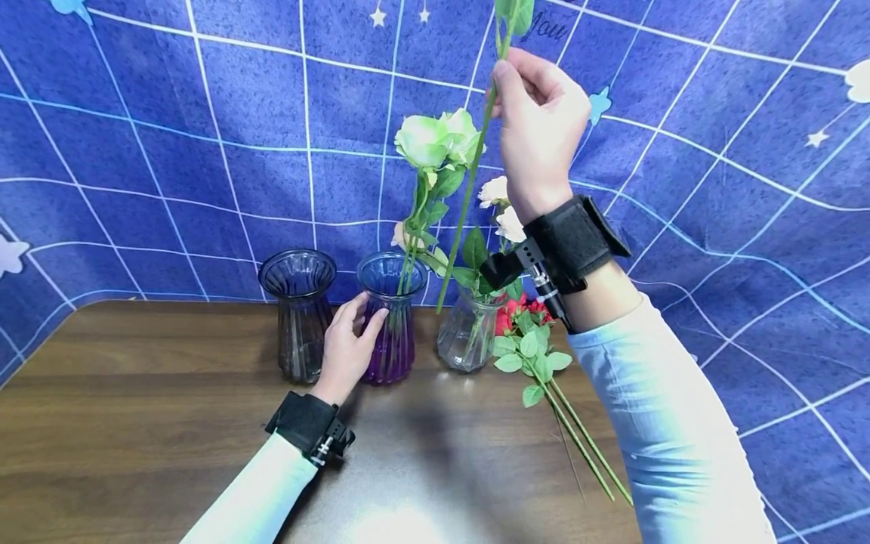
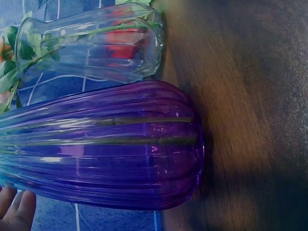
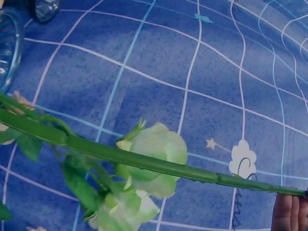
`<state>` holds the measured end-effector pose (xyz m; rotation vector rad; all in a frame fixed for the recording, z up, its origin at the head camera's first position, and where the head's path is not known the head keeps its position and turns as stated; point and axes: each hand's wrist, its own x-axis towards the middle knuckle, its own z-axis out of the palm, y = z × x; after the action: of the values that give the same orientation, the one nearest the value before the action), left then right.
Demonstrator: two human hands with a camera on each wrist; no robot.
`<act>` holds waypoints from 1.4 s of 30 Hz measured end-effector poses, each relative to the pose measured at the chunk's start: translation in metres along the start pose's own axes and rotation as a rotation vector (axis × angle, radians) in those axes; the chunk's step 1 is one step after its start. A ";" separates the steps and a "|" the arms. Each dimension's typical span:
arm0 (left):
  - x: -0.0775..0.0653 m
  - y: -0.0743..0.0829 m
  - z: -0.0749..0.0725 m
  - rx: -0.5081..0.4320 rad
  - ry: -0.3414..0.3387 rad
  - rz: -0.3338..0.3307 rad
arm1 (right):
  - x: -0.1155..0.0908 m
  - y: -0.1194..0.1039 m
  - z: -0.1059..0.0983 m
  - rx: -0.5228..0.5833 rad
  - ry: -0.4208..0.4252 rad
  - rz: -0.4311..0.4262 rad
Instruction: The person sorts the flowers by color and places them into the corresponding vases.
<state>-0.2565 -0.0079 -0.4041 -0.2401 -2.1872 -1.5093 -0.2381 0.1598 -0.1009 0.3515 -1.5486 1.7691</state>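
High in front of the backdrop, my right hand [image 1: 544, 125] pinches a long green flower stem [image 1: 470, 185]. Leaves show at its top; its bloom is out of the head view. The stem's lower end hangs right of the blue-and-purple glass vase [image 1: 390, 355]. My left hand [image 1: 350, 347] holds that vase at its left side, below the rim, with the thumb across the front. Green-white roses [image 1: 424, 142] stand in this vase, and their stems [image 2: 154, 140] show through the purple glass. In the right wrist view, the held stem [image 3: 144, 161] crosses in front of the roses.
A dark grey glass vase [image 1: 299, 332] stands to the left. On the right is a clear vase [image 1: 465, 340] with pale flowers [image 1: 510, 224]. Red roses [image 1: 523, 313] on long stems lie on the wooden table [image 1: 170, 423]. A blue gridded cloth [image 1: 238, 113] hangs behind.
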 end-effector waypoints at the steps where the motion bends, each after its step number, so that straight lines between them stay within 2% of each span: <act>1: 0.000 0.000 0.000 0.000 0.001 0.000 | 0.001 -0.001 0.002 -0.001 -0.004 -0.007; 9: 0.000 0.002 0.000 -0.005 0.003 0.006 | 0.008 -0.009 0.018 0.013 -0.020 -0.042; 17: 0.000 0.002 -0.001 -0.020 0.005 0.010 | 0.007 -0.007 0.031 0.011 0.005 -0.022; 29: 0.000 0.000 -0.001 -0.017 -0.018 -0.013 | -0.001 0.008 0.035 -0.086 -0.008 0.005; 35: 0.000 -0.001 -0.001 -0.025 -0.002 0.011 | -0.005 0.021 0.036 -0.098 -0.015 0.009; 42: -0.001 -0.002 -0.001 -0.014 -0.006 -0.003 | -0.011 0.037 0.033 -0.123 -0.022 0.042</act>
<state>-0.2564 -0.0097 -0.4060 -0.2461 -2.1828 -1.5283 -0.2639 0.1251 -0.1274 0.2806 -1.6825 1.6972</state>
